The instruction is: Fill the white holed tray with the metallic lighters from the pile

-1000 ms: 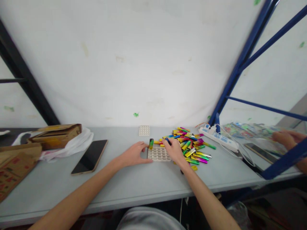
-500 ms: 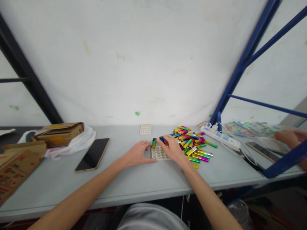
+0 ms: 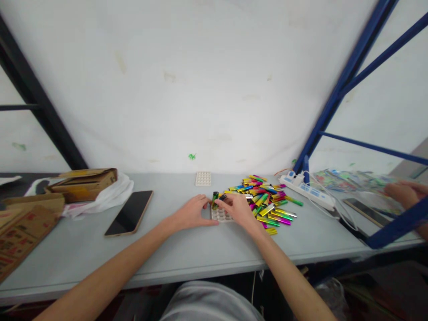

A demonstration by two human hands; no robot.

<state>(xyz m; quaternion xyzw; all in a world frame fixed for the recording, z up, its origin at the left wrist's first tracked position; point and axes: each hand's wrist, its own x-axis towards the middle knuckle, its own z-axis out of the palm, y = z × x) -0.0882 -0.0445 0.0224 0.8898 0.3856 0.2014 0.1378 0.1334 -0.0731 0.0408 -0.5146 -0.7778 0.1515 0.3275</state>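
A small white tray with round holes [image 3: 221, 216] lies on the grey table [image 3: 187, 249]. My left hand [image 3: 190, 213] rests flat against its left edge, fingers curved on it. One green-yellow lighter [image 3: 215, 200] stands upright in the tray's far left corner. My right hand [image 3: 238, 209] covers the tray's right part and pinches a dark lighter [image 3: 223, 197] right beside the standing one. To the right lies a heap of several colourful lighters [image 3: 265, 200].
A second white holed tray [image 3: 203, 179] sits near the wall. A phone [image 3: 129, 212] lies left, with cardboard boxes [image 3: 83, 180] and a white bag beyond. A power strip [image 3: 307, 191] and blue frame [image 3: 394, 223] stand right, where another person's hand [image 3: 403, 192] works.
My right hand left the heap with a dark lighter and moved left to the tray's far left corner, beside the standing lighter. My left hand stayed at the tray.
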